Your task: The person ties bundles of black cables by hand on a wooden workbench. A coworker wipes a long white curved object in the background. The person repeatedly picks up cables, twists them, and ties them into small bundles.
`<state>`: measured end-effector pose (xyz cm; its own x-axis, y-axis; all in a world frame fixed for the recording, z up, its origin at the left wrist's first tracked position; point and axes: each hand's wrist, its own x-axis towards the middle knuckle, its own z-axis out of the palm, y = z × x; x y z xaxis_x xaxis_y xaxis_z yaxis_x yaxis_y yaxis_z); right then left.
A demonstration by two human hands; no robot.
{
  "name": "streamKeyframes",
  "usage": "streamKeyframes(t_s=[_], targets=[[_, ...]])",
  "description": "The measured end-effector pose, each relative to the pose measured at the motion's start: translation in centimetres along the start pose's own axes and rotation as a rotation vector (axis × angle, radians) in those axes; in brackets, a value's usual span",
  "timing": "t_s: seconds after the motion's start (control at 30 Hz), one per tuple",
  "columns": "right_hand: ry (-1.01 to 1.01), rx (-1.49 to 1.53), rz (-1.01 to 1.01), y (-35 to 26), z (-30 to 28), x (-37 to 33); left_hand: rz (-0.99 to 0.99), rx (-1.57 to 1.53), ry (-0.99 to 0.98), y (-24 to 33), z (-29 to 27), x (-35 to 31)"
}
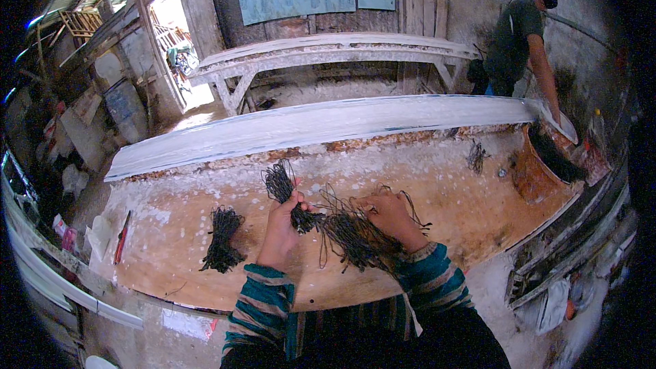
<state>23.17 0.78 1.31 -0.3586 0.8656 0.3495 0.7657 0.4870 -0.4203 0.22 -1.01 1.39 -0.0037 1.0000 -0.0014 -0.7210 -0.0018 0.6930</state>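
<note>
My left hand (pixel 281 227) is closed around a bundle of thin black looped cords (pixel 279 182); loops stick out above the fist and more hangs below it. Just to its right lies a loose heap of the same black cords (pixel 352 238) on the wooden tabletop (pixel 174 195). Over that heap my right hand (pixel 391 213) has its fingers drawn together on some black cords, though the fingertips are partly hidden. A separate gathered bundle of black cords (pixel 222 240) rests to the left of my left hand.
A slim red and black tool (pixel 122 238) lies at the table's left end. A small cord tangle (pixel 477 157) sits far right, near a brown curved holder (pixel 538 176) with black strands. Beyond runs a long white board (pixel 321 130). Another person (pixel 523 44) reaches down at the right.
</note>
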Motion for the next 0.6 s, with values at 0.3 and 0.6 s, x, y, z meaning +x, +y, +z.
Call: streamKeyframes(t_s=[0.3, 0.6], targets=[[0.032, 0.150, 0.113, 0.7, 0.2, 0.5, -0.022, -0.019, 0.000, -0.4, -0.5, 0.1], [0.303, 0.281, -0.053, 0.2, -0.6, 0.6, -0.092, 0.037, 0.085, -1.0, -0.1, 0.1]])
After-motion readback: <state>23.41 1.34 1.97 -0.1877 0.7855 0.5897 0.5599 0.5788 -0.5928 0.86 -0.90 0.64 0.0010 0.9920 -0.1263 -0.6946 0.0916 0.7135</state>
